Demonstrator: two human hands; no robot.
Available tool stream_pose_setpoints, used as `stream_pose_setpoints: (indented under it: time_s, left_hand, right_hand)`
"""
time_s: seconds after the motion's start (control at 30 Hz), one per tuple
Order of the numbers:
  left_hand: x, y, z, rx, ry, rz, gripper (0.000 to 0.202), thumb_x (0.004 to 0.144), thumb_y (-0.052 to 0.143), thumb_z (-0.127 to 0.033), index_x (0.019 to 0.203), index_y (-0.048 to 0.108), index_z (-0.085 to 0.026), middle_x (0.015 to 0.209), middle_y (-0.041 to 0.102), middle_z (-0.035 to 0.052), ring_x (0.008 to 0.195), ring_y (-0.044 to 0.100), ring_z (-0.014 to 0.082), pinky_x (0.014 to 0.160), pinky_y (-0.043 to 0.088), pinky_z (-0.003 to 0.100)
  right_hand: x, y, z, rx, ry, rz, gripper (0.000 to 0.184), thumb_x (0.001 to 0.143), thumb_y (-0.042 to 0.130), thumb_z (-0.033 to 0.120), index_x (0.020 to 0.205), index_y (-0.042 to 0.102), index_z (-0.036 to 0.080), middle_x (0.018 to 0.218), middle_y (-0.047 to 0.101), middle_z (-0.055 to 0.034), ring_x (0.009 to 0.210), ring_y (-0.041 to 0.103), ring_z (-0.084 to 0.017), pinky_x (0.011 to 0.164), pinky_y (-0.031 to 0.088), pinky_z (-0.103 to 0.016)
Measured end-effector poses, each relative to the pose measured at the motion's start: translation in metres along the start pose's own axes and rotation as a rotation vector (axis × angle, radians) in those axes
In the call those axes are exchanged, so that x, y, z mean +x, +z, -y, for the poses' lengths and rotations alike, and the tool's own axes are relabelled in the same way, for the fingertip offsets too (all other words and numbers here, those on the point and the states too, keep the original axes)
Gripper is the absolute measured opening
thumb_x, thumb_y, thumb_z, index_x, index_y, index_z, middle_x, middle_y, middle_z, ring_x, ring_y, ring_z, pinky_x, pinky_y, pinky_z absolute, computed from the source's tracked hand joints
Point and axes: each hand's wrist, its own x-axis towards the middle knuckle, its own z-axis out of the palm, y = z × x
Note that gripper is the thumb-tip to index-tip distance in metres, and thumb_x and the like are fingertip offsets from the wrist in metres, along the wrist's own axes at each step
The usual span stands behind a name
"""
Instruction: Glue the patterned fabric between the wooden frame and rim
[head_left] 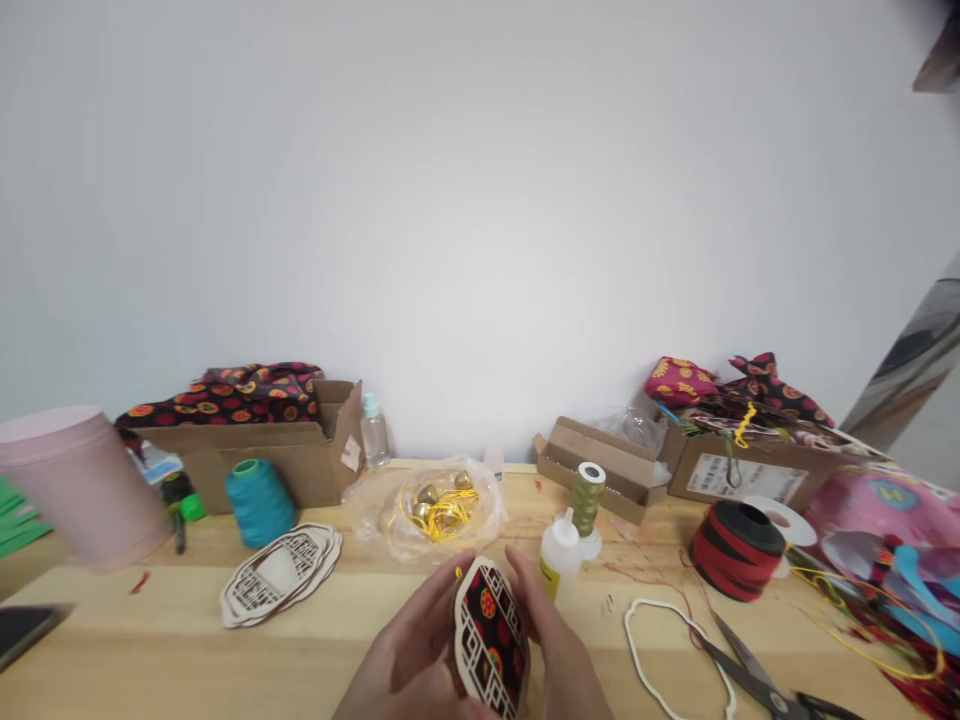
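Presently, the left hand (409, 640) and right hand (559, 650) gripped a lattice-cut wooden frame (491, 640) between them, both curled around its edges. Black floral fabric (487, 625) already filled its openings. A white squeeze bottle (561, 555) and an olive thread spool (587, 498) stood just beyond the right hand. Left of the hands lay a stack of wooden frames (281, 572) showing no fabric. To the right were scissors (742, 665) and a red-and-black ribbon roll (736, 550). Farther off, a plastic bag (427, 515) held brass bells (427, 495) and yellow cord (450, 520).
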Motion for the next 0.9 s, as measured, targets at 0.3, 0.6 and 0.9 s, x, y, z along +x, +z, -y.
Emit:
stream_pose_setpoints:
  time_s: [0.3, 0.6, 0.9]
  left_hand:
    - [0.004, -0.006, 0.011, 0.087, 0.037, 0.057, 0.064, 0.042, 0.083, -0.031, 0.104, 0.064, -0.029, 0.117, 0.06, 0.0095, 0.1, 0.057, 0.0336, 0.082, 0.045, 0.04]
    - [0.005, -0.004, 0.009, 0.167, 0.028, 0.042, 0.071, 0.046, 0.08, -0.019, 0.112, 0.057, -0.028, 0.111, 0.063, 0.0092, 0.108, 0.052, 0.0326, 0.082, 0.044, 0.036]
    - [0.013, -0.008, 0.007, 0.107, 0.001, -0.031, 0.074, 0.054, 0.074, -0.021, 0.122, 0.047, -0.028, 0.105, 0.066, 0.0083, 0.103, 0.056, 0.0308, 0.087, 0.042, 0.041]
  right_hand:
    - [0.006, -0.01, 0.004, 0.17, -0.003, 0.096, 0.079, 0.056, 0.065, 0.029, 0.126, 0.029, 0.025, 0.1, 0.066, -0.0063, 0.087, 0.064, -0.023, 0.077, 0.05, -0.033]
    - [0.007, -0.014, 0.011, 0.155, 0.071, 0.132, 0.08, 0.054, 0.067, 0.03, 0.122, 0.027, 0.026, 0.095, 0.066, -0.0043, 0.08, 0.065, -0.022, 0.076, 0.051, -0.033]
    - [0.005, -0.008, -0.002, 0.267, 0.081, 0.16, 0.099, 0.051, 0.076, 0.035, 0.131, 0.018, 0.024, 0.114, 0.06, -0.0122, 0.103, 0.058, -0.029, 0.085, 0.047, -0.041]
